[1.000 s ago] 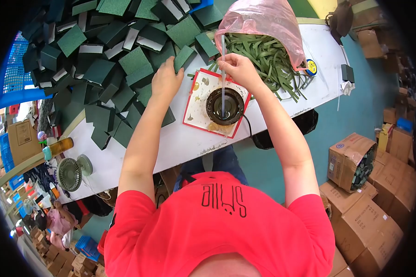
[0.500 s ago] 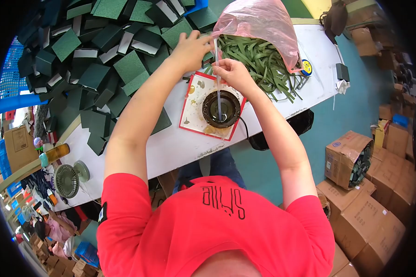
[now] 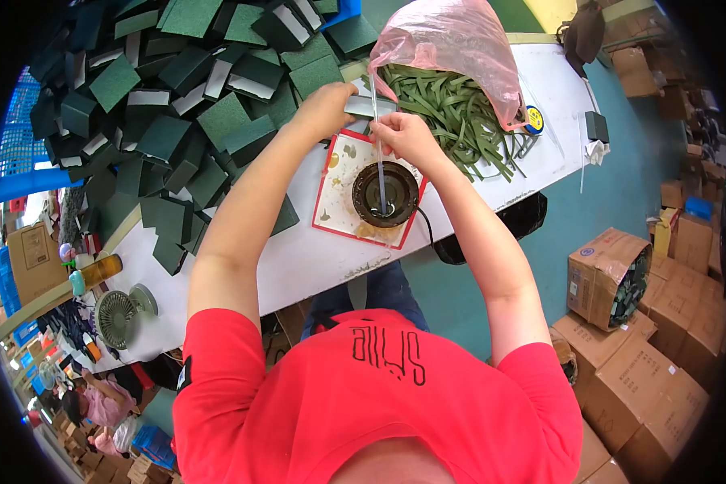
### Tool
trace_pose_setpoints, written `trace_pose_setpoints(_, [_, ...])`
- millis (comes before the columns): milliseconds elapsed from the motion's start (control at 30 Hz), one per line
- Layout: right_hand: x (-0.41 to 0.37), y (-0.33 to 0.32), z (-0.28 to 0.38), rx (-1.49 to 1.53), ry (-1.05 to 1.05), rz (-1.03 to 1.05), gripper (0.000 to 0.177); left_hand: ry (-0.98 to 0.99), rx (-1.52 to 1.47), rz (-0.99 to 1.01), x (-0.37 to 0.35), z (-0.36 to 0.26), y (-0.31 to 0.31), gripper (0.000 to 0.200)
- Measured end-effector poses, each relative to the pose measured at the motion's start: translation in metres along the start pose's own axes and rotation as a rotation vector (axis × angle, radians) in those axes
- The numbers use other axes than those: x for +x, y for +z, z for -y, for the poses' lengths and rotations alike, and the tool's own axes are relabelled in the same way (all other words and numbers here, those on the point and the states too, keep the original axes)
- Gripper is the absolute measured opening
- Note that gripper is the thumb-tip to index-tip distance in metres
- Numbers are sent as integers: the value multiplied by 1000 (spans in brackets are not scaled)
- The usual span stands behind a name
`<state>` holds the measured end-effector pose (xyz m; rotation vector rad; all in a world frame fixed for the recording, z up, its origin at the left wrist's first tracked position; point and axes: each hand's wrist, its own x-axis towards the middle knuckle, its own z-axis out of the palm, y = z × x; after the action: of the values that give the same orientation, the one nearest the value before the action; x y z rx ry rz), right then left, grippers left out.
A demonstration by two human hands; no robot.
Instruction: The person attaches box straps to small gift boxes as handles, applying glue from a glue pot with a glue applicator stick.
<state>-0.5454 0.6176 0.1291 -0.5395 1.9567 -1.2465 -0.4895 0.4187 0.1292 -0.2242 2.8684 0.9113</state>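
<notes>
My right hand (image 3: 403,135) pinches a thin, pale rod (image 3: 382,189), whose lower end stands in a round, dark brown pot (image 3: 360,198). A cord runs from the pot, and its inside looks wet. Under the pot lies a stained white board with a red border (image 3: 328,211). Beyond the board, my left hand (image 3: 324,111) grips the end of a small dark green box (image 3: 369,106), its pale side showing. Part of that box is hidden by my fingers. Near both hands, flat green ribbon strips (image 3: 452,105) spill from a pink plastic bag (image 3: 452,36).
Many green boxes (image 3: 165,141) are heaped on the left of the white table (image 3: 302,270). A yellow-and-blue tape roll (image 3: 534,119) lies right of the ribbons. A small fan (image 3: 116,318) stands at the left edge. Cardboard cartons (image 3: 629,371) stack on the right floor.
My left hand has drawn back toward me from beside the bag, and a green box now shows in its grip. My right hand keeps the rod in the pot, nearly unmoved.
</notes>
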Motion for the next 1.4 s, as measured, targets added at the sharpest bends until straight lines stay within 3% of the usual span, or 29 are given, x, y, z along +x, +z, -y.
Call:
trace_pose_setpoints(67, [-3,3,6,-13,48,-16,27,9,205,-26,-1,3,4,49])
trace_pose_setpoints(300, [-8,-2,13,-88,156,-25,34,-22,223,-41,-12,-6,-1,63])
trace_pose_setpoints(467, [-23,-23,-4,-67,-8,-184,35,88,224,-95,-15,10,4,73])
trace_pose_setpoints(567, [-58,-37,-24,-6,-59,-372,28,176,239,-215,-22,11,-2,69])
trace_pose_setpoints(667, [-124,-33,-63,4,-95,-626,22,269,191,-421,-49,-9,-20,52])
trace_pose_setpoints(733, [-185,-13,-101,-58,110,-602,17,10,-133,-241,-96,-50,-40,30])
trace_pose_setpoints(800, [-250,27,-140,-95,176,-551,16,-26,-387,36,-154,-72,-36,16])
trace_pose_setpoints(867, [-322,85,-207,-11,420,-424,16,117,-447,368,-205,-87,-13,13])
trace_pose_setpoints(933, [-374,137,-228,72,668,-376,18,10,-521,689,-248,-93,23,16])
trace_pose_setpoints(1000, [-423,197,-294,33,785,-426,19,64,-360,763,-279,-88,63,20])
trace_pose_setpoints(1033, [-449,231,-323,20,856,-464,19,241,-232,729,-292,-79,81,24])
trace_pose_setpoints(1133, [-501,324,-362,-2,1061,-631,22,418,-151,767,-307,-56,120,22])
trace_pose_setpoints(1200, [-516,345,-329,143,1171,-553,23,403,36,812,-318,-35,132,16])
trace_pose_setpoints(1333, [-531,379,-323,493,1320,-240,27,209,203,1147,-350,-3,144,13])
trace_pose_setpoints(1400, [-544,411,-336,315,1200,-249,27,122,209,1195,-368,5,150,18])
